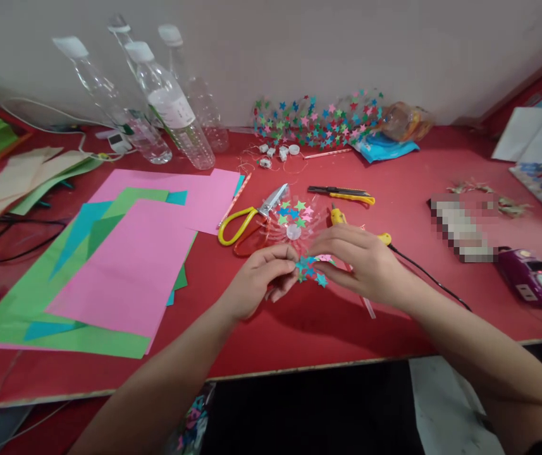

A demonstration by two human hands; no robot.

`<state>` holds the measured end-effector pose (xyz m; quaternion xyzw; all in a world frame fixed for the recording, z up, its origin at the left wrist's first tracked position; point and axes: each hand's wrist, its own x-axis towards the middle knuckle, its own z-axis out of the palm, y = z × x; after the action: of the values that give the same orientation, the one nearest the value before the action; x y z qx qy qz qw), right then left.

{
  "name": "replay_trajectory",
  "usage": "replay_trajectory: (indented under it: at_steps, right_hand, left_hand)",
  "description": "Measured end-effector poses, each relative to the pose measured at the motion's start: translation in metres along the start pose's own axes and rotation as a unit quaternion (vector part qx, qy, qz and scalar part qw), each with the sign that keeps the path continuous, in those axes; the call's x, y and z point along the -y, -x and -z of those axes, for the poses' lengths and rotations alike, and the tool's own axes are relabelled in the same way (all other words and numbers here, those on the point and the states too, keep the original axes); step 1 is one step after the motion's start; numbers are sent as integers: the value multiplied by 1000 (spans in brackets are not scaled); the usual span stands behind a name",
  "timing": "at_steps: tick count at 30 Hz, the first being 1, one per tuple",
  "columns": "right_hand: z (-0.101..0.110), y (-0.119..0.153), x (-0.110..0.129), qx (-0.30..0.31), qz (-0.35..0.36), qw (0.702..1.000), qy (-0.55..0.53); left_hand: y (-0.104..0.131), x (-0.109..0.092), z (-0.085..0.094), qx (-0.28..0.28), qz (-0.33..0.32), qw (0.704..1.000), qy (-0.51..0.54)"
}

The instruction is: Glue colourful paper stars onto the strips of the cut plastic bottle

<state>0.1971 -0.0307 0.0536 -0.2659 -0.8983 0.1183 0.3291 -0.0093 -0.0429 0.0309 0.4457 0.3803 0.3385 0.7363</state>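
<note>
Between my hands is a clear plastic piece dotted with blue, green and pink stars (307, 270). My left hand (264, 278) pinches its left edge, fingers curled. My right hand (363, 259) holds its right side between thumb and fingers. Just beyond lies a clear plastic flower shape with stars (294, 215), its cut strips spread out around a round centre. A yellow glue gun (337, 215) lies partly hidden behind my right hand. Scissors (238, 227) with yellow and orange handles rest beside the flower shape. A yellow and black box cutter (341, 193) lies behind it.
Pink, green and blue paper sheets (128, 265) overlap at left. Several clear bottles (171, 107) stand at the wall, near a star-covered plastic roll (318, 120). Small lights (273, 153) lie at the back. A purple power socket (531, 278) sits right, and the glue gun's cord (432, 279) crosses the table.
</note>
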Motion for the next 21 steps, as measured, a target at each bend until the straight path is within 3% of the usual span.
replay_trajectory:
  at_steps: [6,9,11,13,15,16,18,21]
  right_hand:
    - [-4,-8,-1,2,9,999,-52]
    - [7,-12,-6,0,-25,998,-52]
    - [15,-17,-9,-10,-82,996,-45]
    - [20,-21,-12,-13,-128,991,-42]
    - [20,-24,-13,-10,-164,985,-47]
    - [17,-24,-12,-8,-182,982,-52]
    - [9,-23,-10,-4,-217,974,-61]
    - [-7,-17,-8,-16,-218,975,-49]
  left_hand:
    - [2,-3,1,14,12,1000,-9]
    - [1,-4,3,-55,-67,989,-122]
    - [0,-6,5,-144,-163,943,-253]
    - [-2,-6,6,-214,-244,868,-375]
    - [-5,-5,7,-242,-279,811,-454]
    - [-6,-4,7,-243,-275,798,-478]
    - [-9,-3,6,-239,-232,800,-499]
    - [-10,-3,3,-219,-134,852,-457]
